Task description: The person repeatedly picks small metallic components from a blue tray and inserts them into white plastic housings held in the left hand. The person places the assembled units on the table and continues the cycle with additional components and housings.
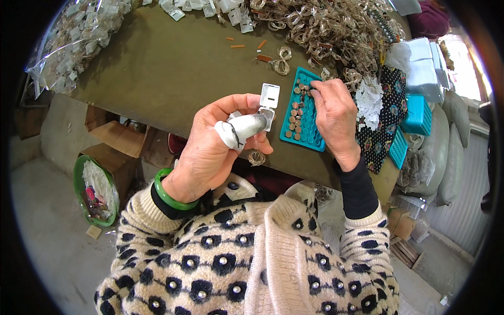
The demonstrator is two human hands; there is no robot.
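My left hand (197, 147) holds a small white plastic battery case (270, 96) with its lid flipped up. A white wrap with a smudged grey tip (239, 131) covers the thumb, which presses over the case. Just below those fingers hangs a small coil of thin wire (256, 157). To the right lies a teal tray (313, 137) of round pockets, its left part filled with several shiny button cells (295, 121). My right hand (338, 121) reaches over the tray's right edge, fingertips pinched together at its far end. What they grip is too small to make out.
A large heap of coiled wires (325, 31) covers the table's far right. At the far left stands a clear bag of white cases (84, 42). Orange strips (238, 46) lie mid-table. White paper scraps (369, 102) sit on a dark patterned cloth (394, 84), near stacked teal trays (417, 115).
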